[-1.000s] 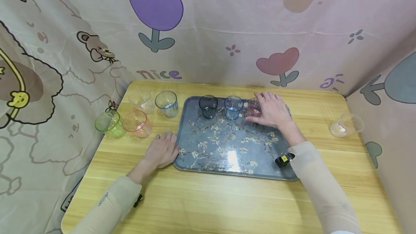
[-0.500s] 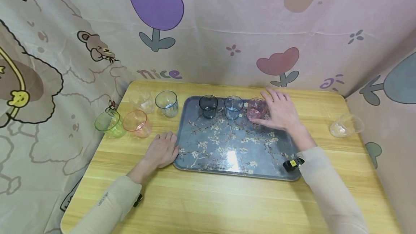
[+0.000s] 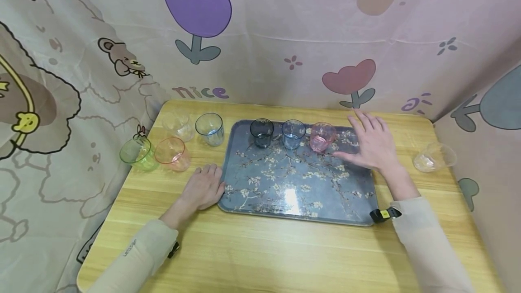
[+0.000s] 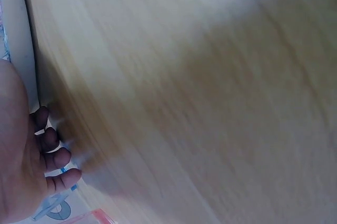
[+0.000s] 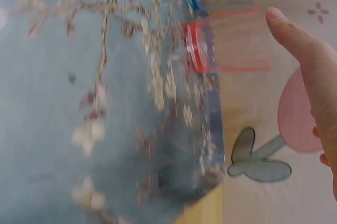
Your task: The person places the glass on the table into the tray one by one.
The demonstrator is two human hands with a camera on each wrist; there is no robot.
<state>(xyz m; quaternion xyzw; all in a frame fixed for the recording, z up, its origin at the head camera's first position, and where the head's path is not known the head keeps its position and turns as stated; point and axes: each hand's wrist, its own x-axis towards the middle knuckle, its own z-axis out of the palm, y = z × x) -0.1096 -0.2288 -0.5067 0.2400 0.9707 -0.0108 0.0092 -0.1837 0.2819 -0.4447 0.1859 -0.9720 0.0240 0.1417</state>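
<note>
A pink glass (image 3: 323, 138) stands upright on the blue flowered tray (image 3: 293, 184), at the right end of a row with a blue glass (image 3: 293, 134) and a dark grey glass (image 3: 262, 133). My right hand (image 3: 372, 144) hovers over the tray's right side, fingers spread, apart from the pink glass. In the right wrist view the thumb (image 5: 295, 34) shows past the pink glass (image 5: 197, 47). My left hand (image 3: 205, 186) rests on the table beside the tray's left edge, holding nothing, its fingers slightly bent.
Left of the tray stand a green glass (image 3: 140, 155), an orange-rimmed glass (image 3: 175, 155), a clear glass (image 3: 181, 128) and a blue-rimmed glass (image 3: 211, 130). Another clear glass (image 3: 431, 158) is near the right edge of the wooden table (image 3: 260, 257). Printed cloth (image 3: 268, 67) hangs behind.
My right hand has let go of the pink glass and moved right, away from it, its fingers spreading. The glass stays at the row's end. The left hand has not moved.
</note>
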